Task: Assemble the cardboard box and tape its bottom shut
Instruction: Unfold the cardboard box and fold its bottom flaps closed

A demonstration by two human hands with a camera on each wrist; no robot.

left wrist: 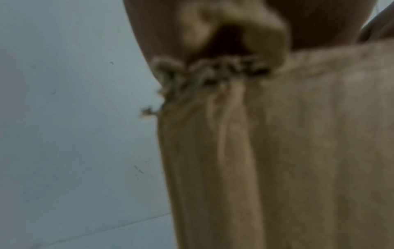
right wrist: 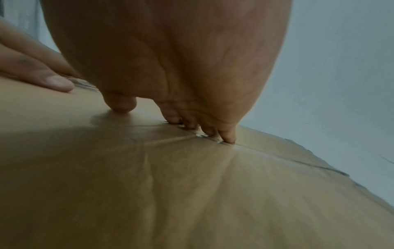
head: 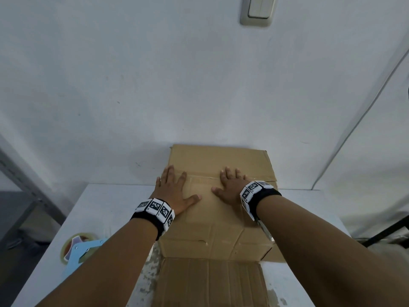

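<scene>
A brown cardboard box (head: 218,222) stands on the white table (head: 106,209), its closed flaps facing up and one loose flap (head: 210,282) hanging toward me. Clear tape (head: 203,176) runs along the seam between the two closed flaps. My left hand (head: 174,187) lies flat on the box's left side, fingers straight across the seam. My right hand (head: 230,185) presses flat on the right side. In the right wrist view its fingertips (right wrist: 228,138) push down on the seam of the box (right wrist: 192,193). The left wrist view shows the box's frayed corner (left wrist: 192,75), blurred.
A tape dispenser with a light-blue handle (head: 79,251) and a roll of tape lies on the table at the left, partly under my left forearm. A white wall (head: 177,74) rises right behind the box. A grey metal shelf frame (head: 24,173) stands at the left.
</scene>
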